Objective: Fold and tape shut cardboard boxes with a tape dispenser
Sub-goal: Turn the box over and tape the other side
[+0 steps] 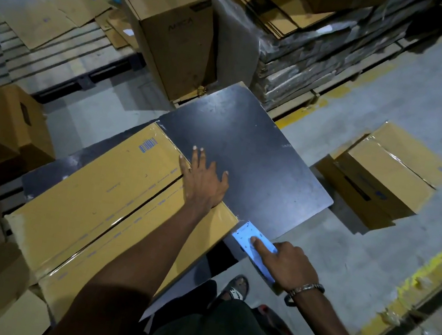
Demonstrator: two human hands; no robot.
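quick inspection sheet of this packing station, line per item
surface: dark table top, scuffed, bare on its far half
job's things: long cardboard box lying on the table, flaps folded, centre seam visible; blue tape dispenser at the box's near right corner
clutter: nothing seen on the table
hands: left hand pressing flat on the box's right end; right hand gripping the dispenser, forefinger along it
cables: nothing seen
surroundings: taped box on the floor to the right, upright box behind the table, stacked flat cardboard, yellow floor line

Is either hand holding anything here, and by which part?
The right hand grips the blue tape dispenser at its rear. The left hand only presses flat on the box.
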